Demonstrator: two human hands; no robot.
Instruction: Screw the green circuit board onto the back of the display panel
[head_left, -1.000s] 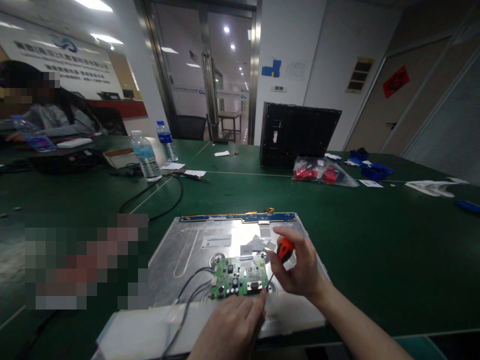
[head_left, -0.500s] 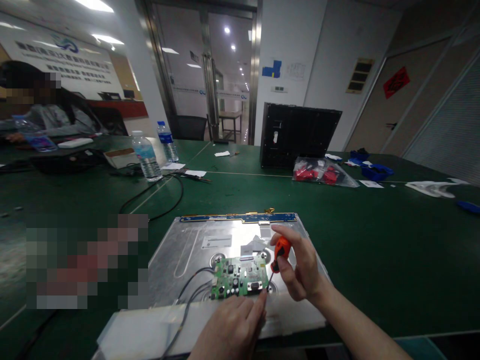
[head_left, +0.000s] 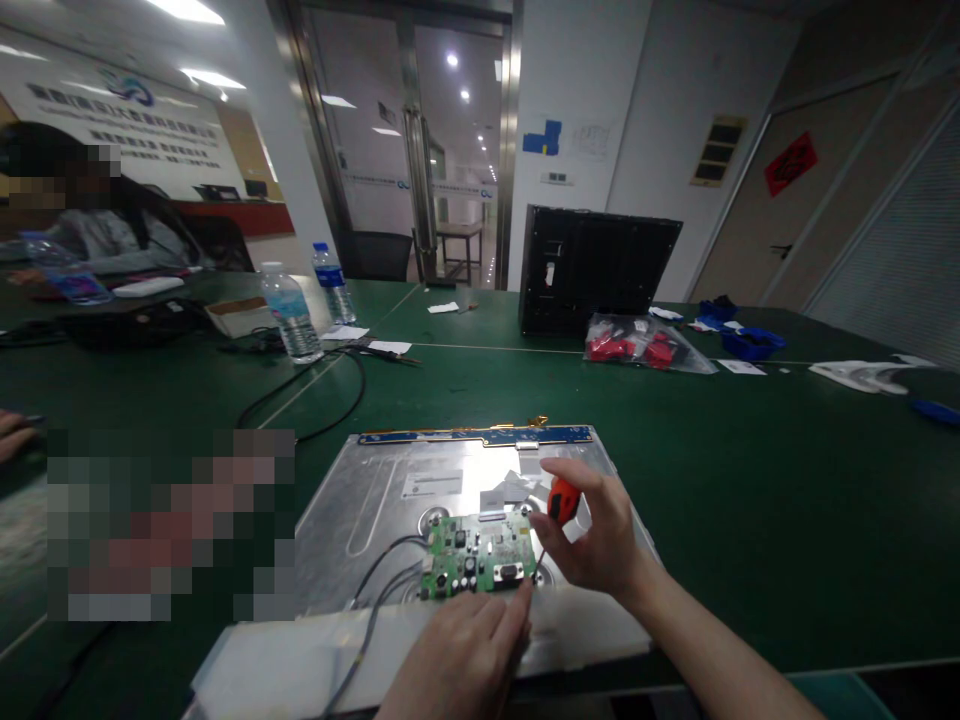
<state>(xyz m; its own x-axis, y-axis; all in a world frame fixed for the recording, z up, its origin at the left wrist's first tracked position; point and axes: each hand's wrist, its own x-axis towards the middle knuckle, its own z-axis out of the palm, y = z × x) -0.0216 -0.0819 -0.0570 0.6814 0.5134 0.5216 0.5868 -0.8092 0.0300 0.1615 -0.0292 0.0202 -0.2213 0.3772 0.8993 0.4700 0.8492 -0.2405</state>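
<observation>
In my right hand (head_left: 600, 530) is a small screwdriver (head_left: 562, 502) with an orange and black handle, gripped between thumb and fingers. Its thin shaft slants down to the lower right corner of a green circuit board (head_left: 480, 548). My left hand (head_left: 469, 650) lies at the board's lower edge, its index finger stretched toward the screwdriver tip and the others partly bent; nothing shows in it. The board rests on a silver metal panel (head_left: 356, 500), with dark cables (head_left: 373, 620) running from its left side. A blue circuit strip (head_left: 465, 437) lines the panel's far edge.
A black monitor-like casing (head_left: 600, 270) stands at the back, behind a clear bag (head_left: 649, 345) with red items. Water bottles (head_left: 294, 318), a black cable (head_left: 363, 385) and blue trays (head_left: 752, 344) lie around the green table (head_left: 765, 480). Another person (head_left: 112, 225) sits far left; another hand (head_left: 15, 435) shows at the left edge.
My right thumb and fingers have shifted around the screwdriver handle, thumb now farther left. My left hand stays nearly still. Another person's hand has come in at the left edge.
</observation>
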